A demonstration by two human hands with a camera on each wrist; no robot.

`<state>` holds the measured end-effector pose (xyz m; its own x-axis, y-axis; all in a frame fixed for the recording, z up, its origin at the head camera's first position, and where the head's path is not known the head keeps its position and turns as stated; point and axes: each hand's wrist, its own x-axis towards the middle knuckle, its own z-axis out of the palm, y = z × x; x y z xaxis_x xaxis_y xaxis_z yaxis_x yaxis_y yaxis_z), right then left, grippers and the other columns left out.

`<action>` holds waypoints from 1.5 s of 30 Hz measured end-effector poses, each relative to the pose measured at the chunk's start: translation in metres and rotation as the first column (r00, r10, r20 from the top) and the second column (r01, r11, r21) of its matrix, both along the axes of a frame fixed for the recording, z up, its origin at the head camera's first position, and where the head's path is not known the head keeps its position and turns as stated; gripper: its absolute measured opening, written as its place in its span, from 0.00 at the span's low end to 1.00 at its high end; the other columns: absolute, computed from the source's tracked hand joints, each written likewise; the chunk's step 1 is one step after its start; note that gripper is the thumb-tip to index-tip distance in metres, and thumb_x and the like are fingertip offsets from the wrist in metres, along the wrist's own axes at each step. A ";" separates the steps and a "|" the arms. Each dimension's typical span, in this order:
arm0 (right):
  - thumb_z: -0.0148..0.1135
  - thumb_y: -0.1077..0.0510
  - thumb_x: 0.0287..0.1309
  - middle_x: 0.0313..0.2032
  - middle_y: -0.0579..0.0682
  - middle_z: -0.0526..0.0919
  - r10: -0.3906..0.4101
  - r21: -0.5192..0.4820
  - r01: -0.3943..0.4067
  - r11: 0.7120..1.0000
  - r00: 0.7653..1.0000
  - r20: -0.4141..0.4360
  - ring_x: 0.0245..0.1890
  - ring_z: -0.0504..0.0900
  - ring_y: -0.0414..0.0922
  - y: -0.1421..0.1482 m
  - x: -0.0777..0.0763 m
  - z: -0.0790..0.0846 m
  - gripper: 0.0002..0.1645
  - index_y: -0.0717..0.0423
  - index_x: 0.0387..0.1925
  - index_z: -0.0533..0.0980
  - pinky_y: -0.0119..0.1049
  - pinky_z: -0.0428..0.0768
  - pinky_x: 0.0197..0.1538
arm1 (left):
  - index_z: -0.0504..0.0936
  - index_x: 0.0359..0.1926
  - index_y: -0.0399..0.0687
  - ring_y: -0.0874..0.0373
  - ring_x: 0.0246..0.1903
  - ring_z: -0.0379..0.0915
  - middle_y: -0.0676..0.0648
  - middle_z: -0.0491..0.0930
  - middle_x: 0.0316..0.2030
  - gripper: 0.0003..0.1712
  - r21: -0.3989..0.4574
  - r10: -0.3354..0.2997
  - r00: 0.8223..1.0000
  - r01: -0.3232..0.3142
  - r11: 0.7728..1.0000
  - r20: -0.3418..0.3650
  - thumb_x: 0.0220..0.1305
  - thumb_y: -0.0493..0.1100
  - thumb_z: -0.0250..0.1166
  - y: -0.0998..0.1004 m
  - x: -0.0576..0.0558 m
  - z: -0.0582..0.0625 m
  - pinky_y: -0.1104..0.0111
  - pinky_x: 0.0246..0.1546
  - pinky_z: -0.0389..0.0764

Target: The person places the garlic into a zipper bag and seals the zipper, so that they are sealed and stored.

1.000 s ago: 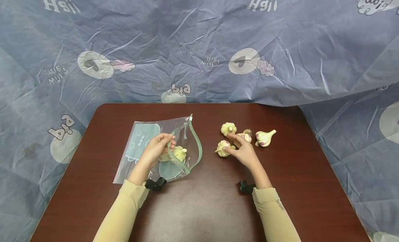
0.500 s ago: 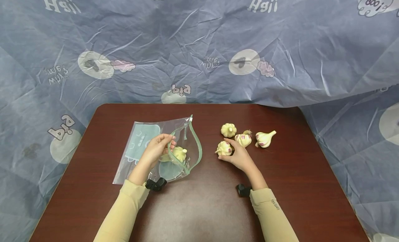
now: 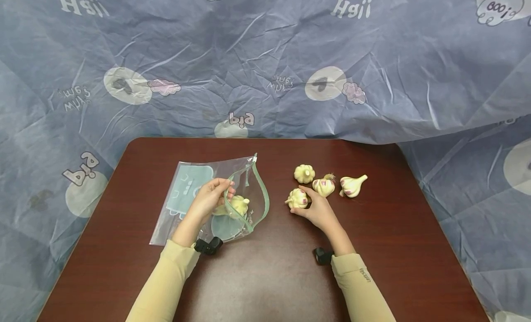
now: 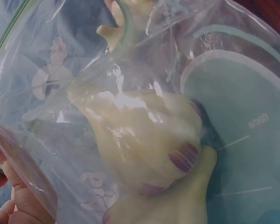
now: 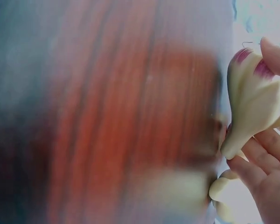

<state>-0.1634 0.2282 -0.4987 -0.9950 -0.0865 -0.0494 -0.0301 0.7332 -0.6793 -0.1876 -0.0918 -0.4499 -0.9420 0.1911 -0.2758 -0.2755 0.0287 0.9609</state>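
Note:
My left hand (image 3: 209,198) pinches the green-edged rim of a clear zip bag (image 3: 261,197), whose mouth gapes to the right. Inside the bag lie garlic bulbs (image 3: 239,205); the left wrist view shows two of them up close, a purple-marked bulb (image 4: 144,135) over another bulb (image 4: 163,207). On the right, my right hand (image 3: 318,211) holds a garlic bulb (image 3: 297,198) between thumb and fingers. That same bulb (image 5: 252,98) appears with purple streaks in the right wrist view, stem towards the fingers.
Beyond the right hand are three more bulbs: one at the back (image 3: 304,173), one with roots (image 3: 324,186), and one farther right (image 3: 352,185). All rest on a dark red-brown table (image 3: 265,276). A blue printed cloth (image 3: 265,59) hangs behind it.
My right hand has shifted left and a little down, from over the bulbs to around the nearest one, which has moved very slightly. The left hand and bag stay put.

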 end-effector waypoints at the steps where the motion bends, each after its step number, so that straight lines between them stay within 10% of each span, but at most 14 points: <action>1: 0.77 0.50 0.49 0.65 0.61 0.72 -0.002 -0.004 0.002 1.000 1.000 -0.002 0.65 0.71 0.59 0.000 0.000 0.000 0.48 0.58 0.69 0.66 0.56 0.72 0.64 | 0.75 0.49 0.34 0.65 0.27 0.76 0.56 0.79 0.28 0.16 0.000 0.001 1.000 -0.001 1.000 -0.001 0.76 0.45 0.52 0.000 0.000 0.000 0.77 0.30 0.76; 26: 0.78 0.45 0.46 0.64 0.55 0.75 0.106 -0.112 -0.123 0.986 0.983 -0.146 0.53 0.80 0.55 -0.050 -0.001 0.065 0.49 0.47 0.69 0.68 0.55 0.78 0.55 | 0.76 0.47 0.35 0.64 0.27 0.76 0.53 0.80 0.28 0.14 -0.003 0.016 1.000 -0.016 1.000 -0.001 0.75 0.44 0.53 0.000 0.000 0.002 0.77 0.29 0.75; 45: 0.79 0.48 0.45 0.62 0.51 0.78 0.347 -0.062 -0.353 0.934 0.933 -0.093 0.62 0.77 0.49 -0.090 0.006 0.048 0.46 0.53 0.66 0.71 0.46 0.75 0.63 | 0.76 0.48 0.34 0.63 0.27 0.77 0.55 0.80 0.27 0.15 -0.028 0.021 1.000 -0.021 0.999 -0.009 0.75 0.43 0.54 0.003 -0.001 0.004 0.76 0.31 0.78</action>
